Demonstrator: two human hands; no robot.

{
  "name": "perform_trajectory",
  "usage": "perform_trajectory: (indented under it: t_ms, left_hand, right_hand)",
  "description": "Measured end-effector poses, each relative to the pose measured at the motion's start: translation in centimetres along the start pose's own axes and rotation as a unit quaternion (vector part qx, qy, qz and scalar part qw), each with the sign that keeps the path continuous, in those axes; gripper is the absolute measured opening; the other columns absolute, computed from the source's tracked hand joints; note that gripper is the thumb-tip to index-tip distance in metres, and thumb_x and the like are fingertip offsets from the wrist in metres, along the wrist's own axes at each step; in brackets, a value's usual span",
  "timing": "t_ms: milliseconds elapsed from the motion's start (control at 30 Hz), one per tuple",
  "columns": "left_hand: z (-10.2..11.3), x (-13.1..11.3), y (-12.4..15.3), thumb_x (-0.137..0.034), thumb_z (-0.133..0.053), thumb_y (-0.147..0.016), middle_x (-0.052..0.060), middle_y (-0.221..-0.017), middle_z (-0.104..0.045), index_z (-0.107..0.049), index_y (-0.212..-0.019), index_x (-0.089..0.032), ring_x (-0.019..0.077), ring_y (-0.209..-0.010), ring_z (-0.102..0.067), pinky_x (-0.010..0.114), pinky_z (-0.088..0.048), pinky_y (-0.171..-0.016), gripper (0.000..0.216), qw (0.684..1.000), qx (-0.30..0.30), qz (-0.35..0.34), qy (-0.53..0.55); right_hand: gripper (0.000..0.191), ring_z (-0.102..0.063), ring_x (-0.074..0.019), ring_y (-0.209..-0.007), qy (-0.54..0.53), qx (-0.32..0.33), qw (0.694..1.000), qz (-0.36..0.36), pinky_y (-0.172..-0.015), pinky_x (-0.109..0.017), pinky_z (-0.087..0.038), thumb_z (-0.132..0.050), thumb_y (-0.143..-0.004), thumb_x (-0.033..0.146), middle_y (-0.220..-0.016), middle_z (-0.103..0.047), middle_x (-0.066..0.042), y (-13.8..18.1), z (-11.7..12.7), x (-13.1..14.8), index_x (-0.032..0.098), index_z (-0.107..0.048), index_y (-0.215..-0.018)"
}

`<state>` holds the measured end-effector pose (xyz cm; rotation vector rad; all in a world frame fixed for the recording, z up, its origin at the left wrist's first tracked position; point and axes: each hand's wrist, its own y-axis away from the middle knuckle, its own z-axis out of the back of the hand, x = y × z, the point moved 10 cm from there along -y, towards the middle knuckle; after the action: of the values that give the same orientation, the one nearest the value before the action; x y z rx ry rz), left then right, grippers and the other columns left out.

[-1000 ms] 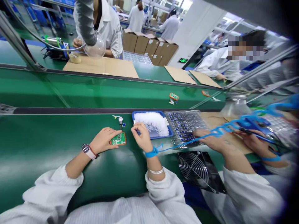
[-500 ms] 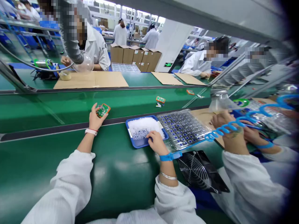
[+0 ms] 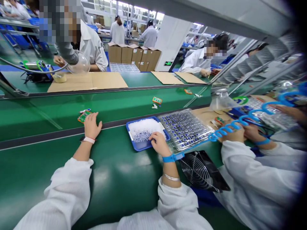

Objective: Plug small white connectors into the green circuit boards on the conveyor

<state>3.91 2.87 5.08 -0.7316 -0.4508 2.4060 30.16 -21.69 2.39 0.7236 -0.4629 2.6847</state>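
My left hand reaches over the green conveyor belt, thumb spread away from its fingers. Its fingertips rest on the edge of a green circuit board with an orange frame, partly covered by the hand. Small white and blue parts lie just behind that board. In a blue tray of small white plastic pieces, my right hand has its thumb and fingers drawn together at the right side. Whatever is between those fingertips is too small to make out.
Beside the tray lies a clear plastic tray with rows of dark blue parts. Another orange-framed board sits further along the belt. A black fan stands near my right forearm. A co-worker's hands and a blue coiled cord are at right.
My left hand has moved left, and the board it held up is now low at the belt under its fingertips, with the thumb off it. My right hand stays in the tray.
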Motion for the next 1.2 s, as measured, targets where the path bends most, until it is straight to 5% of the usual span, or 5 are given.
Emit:
perform_trajectory:
  t_ms: [233, 433, 900, 1200]
  left_hand:
    - [-0.8, -5.5, 6.9, -0.032, -0.048, -0.085, 0.011, -0.128, -0.054, -0.054, -0.117, -0.019, 0.0292, -0.125, -0.041, 0.046, -0.035, -0.101, 0.035, 0.991, 0.104, -0.081, 0.018]
    - [1.9, -5.6, 11.2, -0.032, -0.046, -0.087, 0.008, -0.117, -0.062, -0.057, -0.110, -0.022, 0.0271, -0.116, -0.050, 0.044, -0.036, -0.098, 0.027, 0.991, 0.107, -0.065, 0.035]
    - [1.0, -4.6, 11.5, -0.034, -0.048, -0.087, 0.007, -0.115, -0.062, -0.060, -0.103, -0.022, 0.0252, -0.111, -0.052, 0.043, -0.039, -0.094, 0.023, 0.985, 0.141, -0.039, 0.086]
    - [1.1, -4.8, 11.4, -0.033, -0.049, -0.085, 0.007, -0.116, -0.062, -0.061, -0.101, -0.023, 0.0263, -0.112, -0.051, 0.044, -0.039, -0.093, 0.022, 0.985, 0.146, -0.037, 0.084]
  right_hand:
    - [0.025, -0.049, -0.0204, -0.089, 0.006, -0.006, 1.000, -0.001, -0.087, -0.039, -0.038, -0.043, -0.069, 0.003, -0.086, -0.055, -0.007, 0.1, -0.2, 0.0, 0.017, -0.064, -0.071]
    - [0.025, -0.050, -0.0219, -0.088, -0.008, -0.021, 1.000, 0.004, -0.084, -0.039, -0.040, -0.042, -0.070, 0.004, -0.086, -0.057, -0.008, 0.1, 0.5, 0.2, 0.017, -0.063, -0.072]
    - [0.019, -0.052, -0.0219, -0.089, -0.005, -0.034, 0.999, 0.019, -0.083, -0.039, -0.041, -0.045, -0.076, 0.013, -0.088, -0.059, -0.008, 0.2, 0.9, 0.6, 0.018, -0.063, -0.079]
    - [0.018, -0.051, -0.0278, -0.094, 0.106, -0.118, 0.986, -0.045, -0.087, -0.042, -0.041, -0.050, -0.074, 0.020, -0.093, -0.058, -0.015, -3.0, 4.0, -4.3, 0.014, -0.060, -0.089]
